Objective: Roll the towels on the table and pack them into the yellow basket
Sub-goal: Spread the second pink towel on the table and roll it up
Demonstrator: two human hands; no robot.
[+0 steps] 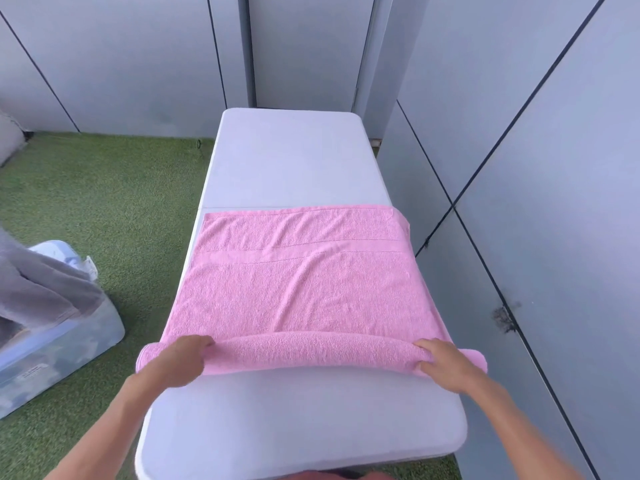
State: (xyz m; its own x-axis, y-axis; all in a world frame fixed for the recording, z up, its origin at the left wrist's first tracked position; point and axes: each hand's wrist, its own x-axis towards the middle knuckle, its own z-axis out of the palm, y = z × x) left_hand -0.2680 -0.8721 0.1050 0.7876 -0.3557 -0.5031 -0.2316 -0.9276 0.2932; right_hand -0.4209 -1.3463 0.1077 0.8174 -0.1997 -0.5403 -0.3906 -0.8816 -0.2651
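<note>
A pink towel (304, 271) lies spread across the middle of the white table (294, 161). Its near edge is wound into a thick roll (311, 353) that runs the width of the table. My left hand (176, 362) grips the roll's left end, fingers curled over the top. My right hand (446, 363) grips the right end the same way. The towel's right side hangs slightly over the table edge. No yellow basket is in view.
A clear plastic bin (59, 344) stands on the green artificial grass (114, 209) to the left, with a grey towel (38, 289) draped over it. Grey wall panels close in behind and to the right of the table.
</note>
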